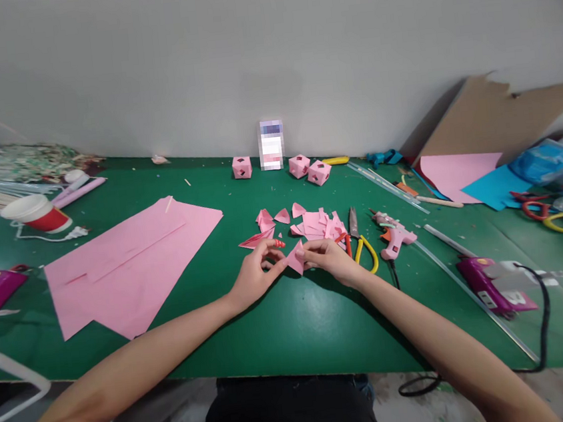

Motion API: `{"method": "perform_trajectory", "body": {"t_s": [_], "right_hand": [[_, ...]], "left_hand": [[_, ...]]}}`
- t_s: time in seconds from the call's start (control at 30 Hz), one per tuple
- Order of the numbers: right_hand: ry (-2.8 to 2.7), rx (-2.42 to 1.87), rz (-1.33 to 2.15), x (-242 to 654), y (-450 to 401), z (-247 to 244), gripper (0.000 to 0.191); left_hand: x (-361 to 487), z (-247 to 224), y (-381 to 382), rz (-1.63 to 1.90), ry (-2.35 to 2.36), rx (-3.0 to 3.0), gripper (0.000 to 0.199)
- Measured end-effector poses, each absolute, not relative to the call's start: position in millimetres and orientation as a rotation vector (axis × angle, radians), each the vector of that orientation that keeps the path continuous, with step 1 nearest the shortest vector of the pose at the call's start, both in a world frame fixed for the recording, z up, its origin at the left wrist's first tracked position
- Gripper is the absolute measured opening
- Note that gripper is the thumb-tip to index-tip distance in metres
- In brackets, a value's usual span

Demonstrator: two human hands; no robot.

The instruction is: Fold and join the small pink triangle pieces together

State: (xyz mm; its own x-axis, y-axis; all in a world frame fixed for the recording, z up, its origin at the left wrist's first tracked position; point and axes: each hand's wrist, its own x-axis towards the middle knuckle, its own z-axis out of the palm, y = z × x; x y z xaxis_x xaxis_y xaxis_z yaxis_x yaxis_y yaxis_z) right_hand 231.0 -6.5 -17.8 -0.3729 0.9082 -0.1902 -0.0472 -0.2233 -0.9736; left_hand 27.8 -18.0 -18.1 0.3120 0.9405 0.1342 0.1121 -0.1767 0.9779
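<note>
A small folded pink paper piece (pixel 296 259) is between my hands above the green table. My right hand (pixel 327 257) pinches its upper right side. My left hand (pixel 258 267) has thumb and index finger apart, with the thumb tip at the left edge of the piece; a red mark shows on the index fingertip. Just beyond lie several folded pink pieces (pixel 265 220) and a pile of pink paper scraps (pixel 319 224). Scissors with red and yellow handles (pixel 365 253) lie right of my right hand. Three pink paper cubes (pixel 242 167) stand near the wall.
Large pink sheets (pixel 131 270) cover the left of the table (pixel 256 348). A paper cup (pixel 38 214) stands at far left. To the right are a pink glue gun (pixel 393 236), clear sticks, a purple power strip (pixel 490 286) with a black cable, and cardboard (pixel 493 115).
</note>
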Motion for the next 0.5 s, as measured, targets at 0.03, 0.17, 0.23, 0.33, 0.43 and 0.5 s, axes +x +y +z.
{"method": "perform_trajectory", "body": {"t_s": [0.03, 0.17, 0.23, 0.33, 0.43, 0.5], "right_hand": [[-1.292, -1.083, 1.677, 230.3, -7.0, -17.9, 0.033], [-1.267, -1.038, 1.629, 228.1, -8.2, -18.6, 0.033], [-1.276, -1.025, 1.6, 227.6, -8.7, -19.2, 0.032], [-1.314, -1.02, 1.584, 227.3, -9.3, -19.9, 0.031], [-1.337, -1.031, 1.578, 227.0, -10.0, -19.2, 0.029], [-1.326, -1.032, 1.57, 226.6, -10.5, -18.3, 0.027]], "left_hand": [[27.9, -17.6, -18.6, 1.024, 0.996, 1.564, 0.034], [28.3, -15.5, -19.8, 1.026, 0.995, 1.587, 0.039], [28.2, -15.7, -19.7, 1.056, 1.005, 1.617, 0.036], [27.5, -18.3, -19.1, 1.149, 1.027, 1.649, 0.035], [27.0, -21.9, -18.4, 1.213, 1.048, 1.661, 0.038], [27.0, -23.4, -18.4, 1.219, 1.05, 1.666, 0.038]]}}
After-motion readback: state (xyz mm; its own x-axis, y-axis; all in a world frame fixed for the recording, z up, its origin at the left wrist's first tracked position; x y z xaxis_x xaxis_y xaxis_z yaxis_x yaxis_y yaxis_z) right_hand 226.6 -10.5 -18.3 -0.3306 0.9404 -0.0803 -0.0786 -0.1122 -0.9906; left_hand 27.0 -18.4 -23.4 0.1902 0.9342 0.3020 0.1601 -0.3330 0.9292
